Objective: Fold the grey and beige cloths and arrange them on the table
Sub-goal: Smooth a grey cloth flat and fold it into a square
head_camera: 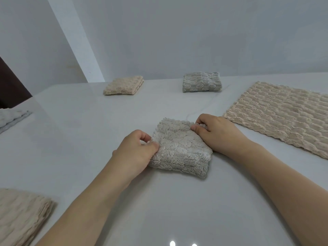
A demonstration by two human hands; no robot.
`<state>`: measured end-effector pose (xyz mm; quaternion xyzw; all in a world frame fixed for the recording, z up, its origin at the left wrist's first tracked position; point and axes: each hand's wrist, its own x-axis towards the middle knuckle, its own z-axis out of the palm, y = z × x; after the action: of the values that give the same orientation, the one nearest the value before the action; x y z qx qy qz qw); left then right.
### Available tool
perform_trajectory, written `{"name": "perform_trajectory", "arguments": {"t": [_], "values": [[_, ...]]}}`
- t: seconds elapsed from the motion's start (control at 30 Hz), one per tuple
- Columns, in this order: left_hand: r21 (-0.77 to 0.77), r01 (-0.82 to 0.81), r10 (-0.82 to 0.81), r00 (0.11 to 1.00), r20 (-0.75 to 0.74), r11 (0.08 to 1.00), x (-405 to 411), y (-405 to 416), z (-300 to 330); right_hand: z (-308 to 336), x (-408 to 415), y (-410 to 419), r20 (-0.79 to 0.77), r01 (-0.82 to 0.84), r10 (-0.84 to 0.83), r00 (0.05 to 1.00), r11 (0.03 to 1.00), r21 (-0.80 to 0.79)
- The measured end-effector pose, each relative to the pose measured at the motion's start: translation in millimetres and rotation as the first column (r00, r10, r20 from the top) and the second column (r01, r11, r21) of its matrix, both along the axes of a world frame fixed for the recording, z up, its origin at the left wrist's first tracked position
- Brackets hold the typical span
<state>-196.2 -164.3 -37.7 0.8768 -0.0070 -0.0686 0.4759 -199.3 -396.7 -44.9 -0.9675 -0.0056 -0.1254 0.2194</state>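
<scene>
Right now my left hand [136,151] pinches the near-left edge of the folded grey cloth [181,148], thumb on top and the other fingers curled against the edge. My right hand [215,132] pinches the far-right corner of the same cloth, its thumb pressed onto the pile and the fingers tucked in behind it. Between my hands the cloth lies flat in a small square on the white table [88,125], about mid-table in front of me. Just beside my right wrist, a beige cloth [284,114] is spread out unfolded. At the far edge sit a folded beige cloth [124,85] and, well apart to its right, a folded grey-green cloth [202,82]. Near my left elbow lies another folded beige cloth [21,215], and a pale grey cloth [10,118] shows at the left edge.
</scene>
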Motion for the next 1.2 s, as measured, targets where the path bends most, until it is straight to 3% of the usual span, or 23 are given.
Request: {"name": "perform_trajectory", "arguments": {"t": [0.13, 0.27, 0.33, 0.37, 0.47, 0.5, 0.63, 0.7, 0.77, 0.87, 0.97, 1.1, 1.17, 1.2], "values": [[0.030, -0.043, 0.043, 0.999, 0.004, 0.999, 0, 5, 3, -1, -1, 0, 0.021, 0.000, -0.001, 1.000, 1.000, 0.023], [0.280, -0.014, -0.031, 0.987, 0.155, 0.960, -8, 0, 11, -1, 0, 0, 0.019, 0.003, -0.003, 1.000, 1.000, 0.028], [0.306, 0.003, -0.069, 0.976, 0.206, 0.952, -8, 0, 12, -1, -1, 0, 0.020, 0.006, -0.006, 1.000, 1.000, 0.027], [0.259, 0.022, -0.078, 0.975, 0.206, 0.966, -8, 1, 12, -1, -1, 0, 0.022, 0.007, -0.008, 1.000, 1.000, 0.025], [-0.105, 0.035, -0.026, 0.996, 0.081, 0.994, -2, 5, 13, -1, 0, 0, 0.019, 0.014, -0.015, 1.000, 0.999, 0.032], [-0.119, 0.012, -0.007, 0.999, 0.045, 0.993, 0, 6, 12, 0, 0, 0, 0.015, 0.016, -0.017, 1.000, 0.999, 0.036], [0.158, 0.021, -0.022, 1.000, 0.006, 0.987, 0, 4, 4, 0, 0, 1, 0.008, 0.024, -0.024, 1.000, 0.999, 0.024], [0.170, 0.009, -0.016, 0.999, 0.040, 0.985, 0, 3, 3, 0, 0, 1, 0.009, 0.029, -0.030, 1.000, 0.999, 0.034], [0.056, 0.063, -0.067, 0.995, 0.068, 0.996, -2, 3, 6, 0, 0, 1, 0.013, 0.033, -0.034, 0.999, 0.998, 0.044], [-0.295, 0.063, -0.062, 0.998, 0.012, 0.954, -3, 3, 19, 0, 0, 0, 0.010, 0.035, -0.036, 0.999, 0.998, 0.053], [-0.361, -0.028, -0.015, 0.993, -0.114, 0.932, -5, 1, 24, 0, 0, 1, 0.015, 0.038, -0.039, 0.999, 0.999, 0.036], [-0.122, -0.057, 0.050, 0.997, -0.056, 0.991, -3, -6, 15, 1, -1, 2, 0.010, 0.052, -0.052, 0.999, 0.998, 0.023], [0.253, -0.078, 0.051, 0.993, 0.110, 0.964, -5, -4, 11, 1, -1, 2, 0.004, 0.048, -0.048, 0.999, 0.998, 0.037], [0.439, -0.136, 0.012, 0.962, 0.274, 0.888, -8, -2, 13, 2, -1, 1, -0.002, 0.044, -0.044, 0.999, 0.998, 0.055]]}}
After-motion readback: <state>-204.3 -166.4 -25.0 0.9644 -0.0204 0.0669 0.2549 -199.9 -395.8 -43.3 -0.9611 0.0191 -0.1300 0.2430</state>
